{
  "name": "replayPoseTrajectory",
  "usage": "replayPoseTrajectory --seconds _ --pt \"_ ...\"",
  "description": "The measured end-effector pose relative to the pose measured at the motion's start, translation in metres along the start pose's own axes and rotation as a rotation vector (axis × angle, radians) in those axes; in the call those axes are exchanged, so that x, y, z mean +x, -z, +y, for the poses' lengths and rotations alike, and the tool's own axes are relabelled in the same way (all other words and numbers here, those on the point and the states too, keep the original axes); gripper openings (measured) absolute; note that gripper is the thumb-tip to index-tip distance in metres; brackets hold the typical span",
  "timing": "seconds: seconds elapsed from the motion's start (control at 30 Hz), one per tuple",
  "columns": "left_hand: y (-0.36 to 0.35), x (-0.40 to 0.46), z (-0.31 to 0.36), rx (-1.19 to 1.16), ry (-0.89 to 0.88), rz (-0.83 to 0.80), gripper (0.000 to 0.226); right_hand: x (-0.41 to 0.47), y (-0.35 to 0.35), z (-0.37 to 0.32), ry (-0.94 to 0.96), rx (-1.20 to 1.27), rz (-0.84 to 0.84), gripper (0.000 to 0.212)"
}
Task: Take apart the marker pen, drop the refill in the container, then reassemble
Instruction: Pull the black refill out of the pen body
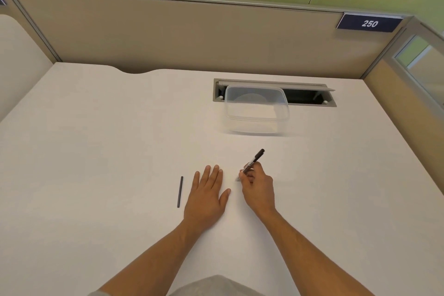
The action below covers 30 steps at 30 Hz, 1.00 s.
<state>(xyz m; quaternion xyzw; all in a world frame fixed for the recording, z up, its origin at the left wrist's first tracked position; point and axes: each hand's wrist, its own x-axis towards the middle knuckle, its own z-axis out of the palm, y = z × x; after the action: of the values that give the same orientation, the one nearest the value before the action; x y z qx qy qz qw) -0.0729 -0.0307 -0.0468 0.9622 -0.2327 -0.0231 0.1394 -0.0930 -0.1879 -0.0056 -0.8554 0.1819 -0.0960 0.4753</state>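
From the head camera, looking down over a white table (96,151), both bare forearms reach forward from the bottom edge. The left hand (207,193) lies flat on the table, palm down, fingers stretched out and slightly apart, holding nothing. Just to its left, not touching it, a thin dark refill (180,191) lies on the table, running roughly away from the person.

The right hand (258,186) is curled around a black marker pen (252,162), pinching its lower barrel between thumb and fingers. The pen is tilted, its black capped end pointing up and away to the right, its lower end down near the table close to the fingertips; whether that end touches the surface I cannot tell.

Farther back, well apart from both hands, stands a clear plastic container (257,113), open on top, its far side overlapping a recessed cable slot (310,97) in the table. Behind the table runs a beige partition (192,31), with a dark blue plate reading 250 (369,23) at its upper right.
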Motion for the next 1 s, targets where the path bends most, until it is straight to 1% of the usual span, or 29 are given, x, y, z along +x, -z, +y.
replayPoseTrajectory --seconds 0.07,0.17,0.3,0.4,0.63,0.73,0.83,1.0 --pt "0.0 0.0 0.0 0.004 -0.003 -0.004 0.063 0.001 0.0 0.0 0.015 -0.011 0.022 0.009" --pt "0.001 0.0 0.0 0.01 -0.006 -0.013 0.063 0.001 -0.002 -0.001 0.032 -0.046 -0.02 0.007" --pt "0.001 0.0 0.0 0.007 0.001 -0.015 0.064 0.001 -0.003 0.001 0.041 -0.06 -0.03 0.007" --pt "0.001 0.0 0.001 0.002 -0.004 -0.011 0.063 0.002 -0.003 0.001 0.049 -0.073 -0.002 0.007" --pt "0.0 0.0 0.0 -0.009 -0.001 -0.009 0.063 0.0 -0.005 0.002 0.076 -0.104 -0.003 0.009" --pt "0.0 0.0 0.0 -0.01 -0.003 -0.012 0.064 -0.001 -0.005 0.002 0.083 -0.108 0.013 0.01" --pt "0.0 0.0 0.0 -0.005 -0.006 -0.006 0.064 -0.001 -0.004 0.0 0.079 -0.114 -0.015 0.01" --pt "0.0 0.001 0.001 -0.012 -0.002 0.0 0.064 0.0 -0.003 -0.008 0.103 -0.067 0.022 0.008"
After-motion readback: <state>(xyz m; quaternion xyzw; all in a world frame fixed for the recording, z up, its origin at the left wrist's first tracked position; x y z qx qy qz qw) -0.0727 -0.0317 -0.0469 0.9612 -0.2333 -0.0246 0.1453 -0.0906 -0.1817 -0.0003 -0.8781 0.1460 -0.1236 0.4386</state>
